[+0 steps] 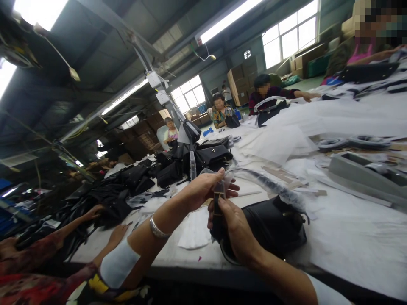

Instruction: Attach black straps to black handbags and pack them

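My left hand (pixel 203 188) pinches a clear plastic sleeve (pixel 254 176) at its near end, fingers closed on it. My right hand (pixel 233 226) grips a black strap with a gold buckle (pixel 218 203) just below, where the strap enters the sleeve. The sleeved strap arcs to the right and back down to a black handbag (pixel 276 226) lying on the white-covered table (pixel 349 237) under my right hand. A silver bracelet (pixel 157 230) is on my left wrist.
A co-worker's hands (pixel 104 222) rest at the left by piled black bags (pixel 127 182). More black bags (pixel 210 156) lie mid-table. Grey trays (pixel 365 173), tape rolls (pixel 352 143) and white sheets (pixel 286 140) are at the right. Several people sit along the far side.
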### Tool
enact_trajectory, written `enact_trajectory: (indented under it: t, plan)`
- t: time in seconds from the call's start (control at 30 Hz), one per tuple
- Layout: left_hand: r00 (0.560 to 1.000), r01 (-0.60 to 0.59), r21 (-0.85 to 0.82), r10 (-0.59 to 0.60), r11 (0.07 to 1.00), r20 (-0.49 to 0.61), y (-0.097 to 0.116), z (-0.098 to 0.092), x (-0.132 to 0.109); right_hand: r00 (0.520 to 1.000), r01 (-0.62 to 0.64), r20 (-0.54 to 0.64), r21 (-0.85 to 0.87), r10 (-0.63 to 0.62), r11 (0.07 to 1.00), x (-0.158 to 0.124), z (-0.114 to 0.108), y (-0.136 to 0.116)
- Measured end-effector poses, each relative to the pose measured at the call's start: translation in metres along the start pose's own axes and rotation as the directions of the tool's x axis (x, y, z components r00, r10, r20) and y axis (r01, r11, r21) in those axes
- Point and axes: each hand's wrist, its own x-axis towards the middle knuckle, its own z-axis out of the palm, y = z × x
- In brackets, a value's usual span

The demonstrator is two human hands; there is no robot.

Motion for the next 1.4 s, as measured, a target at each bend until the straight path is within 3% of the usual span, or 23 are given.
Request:
enact_trajectory:
  t: [0.17,0.27,0.4,0.6,0.83,1.0,1.17,1.3,1.4]
  plan:
    - [0.985,-0.169,0.181,0.160,0.969,0.063,0.012,0.014,-0.012,1.000,0.024,0.008,-0.055,-0.024,0.998,-0.003,0.000,-0.005]
    - [0.993,-0.119,0.240,0.111,0.964,0.045,0.013,0.017,-0.013,1.000,0.007,0.020,-0.038,-0.006,0.999,-0.004,0.000,-0.006]
    - [0.997,-0.062,0.153,0.069,0.986,-0.045,0.013,0.021,-0.011,1.000,0.010,0.018,0.015,-0.010,1.000,-0.004,0.002,-0.006]
    - [0.994,-0.085,-0.020,0.084,0.996,-0.069,0.016,0.035,-0.011,0.999,0.039,-0.016,0.036,-0.038,0.999,-0.002,0.002,-0.007]
    - [0.990,-0.135,-0.080,0.131,0.988,-0.058,0.009,0.040,-0.006,0.999,0.044,0.012,0.075,-0.045,0.996,-0.003,0.000,-0.010]
    - [0.991,-0.126,-0.030,0.124,0.992,-0.055,0.008,0.042,-0.005,0.996,0.078,0.039,0.093,-0.082,0.993,-0.003,-0.002,-0.006]
    - [0.991,-0.116,0.042,0.118,0.992,-0.056,0.002,0.041,-0.012,0.989,0.144,-0.035,0.056,-0.142,0.988,0.001,-0.003,-0.004]
    - [0.986,-0.083,0.187,0.108,0.979,-0.130,-0.005,0.034,-0.020,0.990,0.127,-0.077,0.091,-0.120,0.988,0.002,-0.005,-0.005]
    - [0.972,-0.083,0.239,0.132,0.967,-0.195,-0.007,0.029,-0.024,0.993,0.116,-0.032,-0.040,-0.117,0.992,-0.003,-0.010,-0.006]
